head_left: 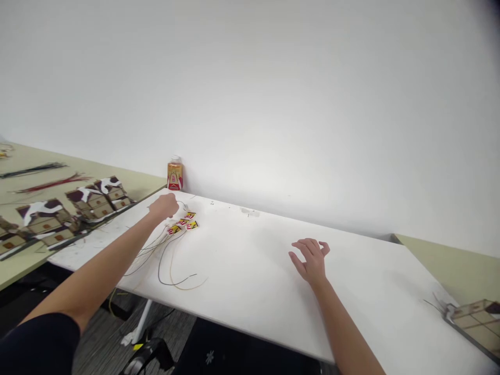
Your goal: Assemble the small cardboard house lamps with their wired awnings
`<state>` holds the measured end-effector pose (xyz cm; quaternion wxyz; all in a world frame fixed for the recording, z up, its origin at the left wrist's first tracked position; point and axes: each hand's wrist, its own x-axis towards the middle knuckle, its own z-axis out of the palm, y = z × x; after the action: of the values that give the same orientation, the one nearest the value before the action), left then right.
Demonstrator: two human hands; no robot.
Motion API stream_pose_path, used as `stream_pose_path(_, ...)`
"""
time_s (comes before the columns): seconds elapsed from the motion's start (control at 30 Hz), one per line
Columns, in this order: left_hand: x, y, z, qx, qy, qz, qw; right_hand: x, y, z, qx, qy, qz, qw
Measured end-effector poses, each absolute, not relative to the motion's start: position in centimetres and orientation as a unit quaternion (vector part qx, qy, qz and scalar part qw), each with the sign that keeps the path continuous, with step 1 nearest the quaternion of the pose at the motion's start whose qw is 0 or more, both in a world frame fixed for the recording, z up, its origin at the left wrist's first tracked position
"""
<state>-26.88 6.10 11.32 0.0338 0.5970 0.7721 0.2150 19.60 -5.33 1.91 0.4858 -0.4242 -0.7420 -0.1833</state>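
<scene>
At the far left of the white table [250,291], my left hand [164,206] is closed, its fingertips turned away from view. A thin dark wire [182,203] runs from its fingers towards a small cluster of yellow-and-red tags [182,223]. Long pale and dark wires [164,278] trail from those tags over the table, some reaching the front edge. My right hand [310,258] hovers above the right half of the table, fingers spread and holding nothing.
Several small brown model houses [89,202] with white roof patches line the left side table. Beyond them lie red wires [54,182] and dark wires [33,170]. A red-and-gold bottle [175,173] stands by the wall. Another model house [478,320] is at the right edge.
</scene>
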Motion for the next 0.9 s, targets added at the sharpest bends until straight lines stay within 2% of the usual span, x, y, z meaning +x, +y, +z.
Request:
stream_pose_path(0.17,-23.0,5.8,13.4,0.596,0.765,0.237,-0.057,19.7,-5.2,1.8,-0.431,-0.735,-0.187,0.489)
stream_pose_path(0.23,-20.7,5.3,13.6,0.624,0.71,0.311,-0.096,19.8,-5.1,1.7,-0.433,-0.733,-0.188,0.489)
stream_pose_path(0.3,-17.9,4.7,13.5,0.658,0.636,0.394,-0.089,19.9,-4.9,1.6,-0.437,-0.735,-0.186,0.485)
stream_pose_path(0.43,-11.1,2.9,12.3,0.7,0.528,0.48,0.036,20.0,-4.8,1.4,-0.456,-0.743,-0.177,0.457)
stream_pose_path(0.6,-2.9,0.1,9.7,0.729,0.455,0.449,0.245,20.2,-4.5,1.6,-0.506,-0.76,-0.125,0.389)
stream_pose_path(0.7,-0.5,-1.2,8.0,0.731,0.417,0.422,0.336,21.7,-4.1,2.4,-0.548,-0.746,-0.124,0.358)
stream_pose_path(0.8,0.0,-1.7,6.6,0.707,0.403,0.413,0.408,24.9,-4.3,3.7,-0.628,-0.65,-0.168,0.393)
stream_pose_path(0.9,-0.4,-2.1,5.8,0.665,0.402,0.422,0.467,30.2,-6.0,4.9,-0.712,-0.468,-0.253,0.458)
